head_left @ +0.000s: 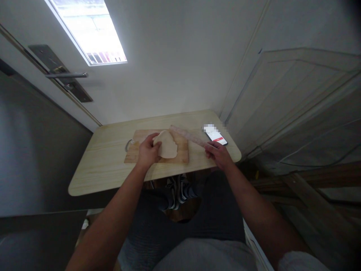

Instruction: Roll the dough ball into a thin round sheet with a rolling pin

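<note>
A flat, pale sheet of dough with an uneven right edge is over the wooden cutting board. My left hand pinches its left side, thumb on top and fingers behind. To the right, my right hand grips one end of a slim, light-coloured rolling pin. The pin slants up and to the left, its far end near the board's upper edge. Whether the dough is lifted off the board or touching it is hard to tell.
A light wooden table carries the board, which has a metal ring handle on its left. A lit phone lies near my right hand. Behind stands a white door with a lever handle. A panelled surface rises at right.
</note>
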The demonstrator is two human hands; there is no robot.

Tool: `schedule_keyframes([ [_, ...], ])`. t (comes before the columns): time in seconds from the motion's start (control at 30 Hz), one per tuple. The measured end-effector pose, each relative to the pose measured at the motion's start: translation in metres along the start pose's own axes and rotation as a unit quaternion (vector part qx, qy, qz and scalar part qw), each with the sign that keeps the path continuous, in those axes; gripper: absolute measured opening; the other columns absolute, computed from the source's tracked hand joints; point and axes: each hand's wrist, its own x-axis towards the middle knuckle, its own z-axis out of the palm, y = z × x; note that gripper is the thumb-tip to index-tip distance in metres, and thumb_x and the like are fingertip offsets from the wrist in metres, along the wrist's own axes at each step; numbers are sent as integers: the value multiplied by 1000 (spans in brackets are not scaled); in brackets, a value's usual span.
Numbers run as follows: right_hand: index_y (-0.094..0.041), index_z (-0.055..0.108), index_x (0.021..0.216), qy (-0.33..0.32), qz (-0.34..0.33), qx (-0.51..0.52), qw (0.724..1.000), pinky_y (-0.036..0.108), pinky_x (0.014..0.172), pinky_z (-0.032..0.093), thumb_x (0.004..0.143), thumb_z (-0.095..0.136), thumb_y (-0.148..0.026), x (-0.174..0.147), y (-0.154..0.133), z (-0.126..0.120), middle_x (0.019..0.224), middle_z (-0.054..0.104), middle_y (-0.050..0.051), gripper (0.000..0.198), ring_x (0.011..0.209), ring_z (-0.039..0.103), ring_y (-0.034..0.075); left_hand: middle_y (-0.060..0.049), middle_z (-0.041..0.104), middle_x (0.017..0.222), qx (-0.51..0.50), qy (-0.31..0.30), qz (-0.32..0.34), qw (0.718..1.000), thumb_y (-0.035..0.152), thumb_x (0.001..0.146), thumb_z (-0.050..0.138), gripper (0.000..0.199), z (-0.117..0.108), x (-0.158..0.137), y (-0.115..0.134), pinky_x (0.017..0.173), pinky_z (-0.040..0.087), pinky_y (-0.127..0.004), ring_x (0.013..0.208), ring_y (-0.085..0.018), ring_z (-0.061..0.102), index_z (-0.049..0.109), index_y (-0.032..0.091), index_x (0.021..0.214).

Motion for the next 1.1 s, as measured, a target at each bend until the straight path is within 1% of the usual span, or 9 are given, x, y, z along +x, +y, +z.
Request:
schedule_keyframes([
  [0.13, -19, 64, 88, 2, -2, -1, 1000, 24, 52, 42, 63, 82, -55, 0, 0, -1, 65, 60, -4, 47, 52, 51, 9, -4, 69, 88, -65, 59, -92, 992, 29, 81, 61, 44, -1, -1, 5, 54, 51, -23, 64, -14, 62, 62, 20, 124],
  [0.23, -18, 65, 87, -16, -11, -39, 999, 25, 54, 43, 65, 80, -54, -1, -1, -1, 64, 60, -4, 45, 54, 52, 11, -8, 70, 98, -133, 44, -181, 973, 26, 82, 61, 44, 0, -8, 1, 51, 54, -26, 64, -15, 65, 57, 19, 125],
  [0.3, -18, 66, 89, -32, -20, -94, 995, 26, 55, 44, 67, 78, -54, -2, -2, -1, 61, 59, -5, 44, 54, 53, 12, -9, 70, 101, -142, 22, -206, 968, 23, 81, 62, 39, 0, -14, -2, 53, 57, -27, 66, -16, 67, 56, 19, 119],
  [0.43, -19, 68, 93, -52, -42, -186, 980, 27, 61, 46, 67, 78, -52, -5, -1, 4, 68, 65, -3, 44, 61, 57, 14, -8, 71, 81, -22, -24, -210, 977, 27, 82, 63, 25, -9, -23, 1, 46, 53, -26, 56, -18, 69, 54, 17, 104],
  [0.53, -20, 69, 91, -50, -64, -198, 977, 28, 65, 47, 66, 79, -52, -8, -1, 11, 79, 68, -1, 42, 69, 60, 15, -4, 67, 59, 72, -94, -212, 970, 33, 88, 57, 17, -17, -28, 7, 40, 44, -24, 42, -19, 64, 54, 17, 94],
  [0.63, -20, 66, 93, -28, -54, -162, 985, 28, 60, 48, 70, 76, -54, -18, -4, 19, 77, 67, 0, 42, 63, 59, 15, -4, 66, 53, 40, -131, -238, 962, 30, 93, 49, 12, -17, -37, 11, 37, 41, -23, 38, -19, 62, 52, 18, 90],
  [0.83, -22, 66, 96, -5, -56, -193, 980, 28, 58, 49, 75, 73, -55, -50, -1, 41, 75, 67, 0, 40, 62, 59, 16, -1, 69, 60, -176, -56, -265, 947, 26, 95, 46, 6, 1, -53, 6, 49, 56, -26, 51, -18, 70, 44, 21, 97],
  [0.97, -22, 67, 95, -8, -68, -222, 973, 29, 64, 51, 78, 71, -52, -56, 4, 52, 84, 69, 2, 35, 72, 63, 18, 1, 67, 60, -181, -5, -235, 955, 28, 94, 47, 7, 4, -46, 0, 48, 55, -27, 50, -18, 69, 44, 22, 97],
  [1.1, -21, 66, 97, 12, -61, -212, 975, 28, 62, 50, 78, 71, -53, -52, 2, 59, 86, 70, 4, 38, 74, 64, 19, 2, 64, 58, -141, -1, -218, 966, 28, 93, 49, 8, 0, -35, -7, 44, 52, -28, 45, -19, 66, 44, 24, 95],
])
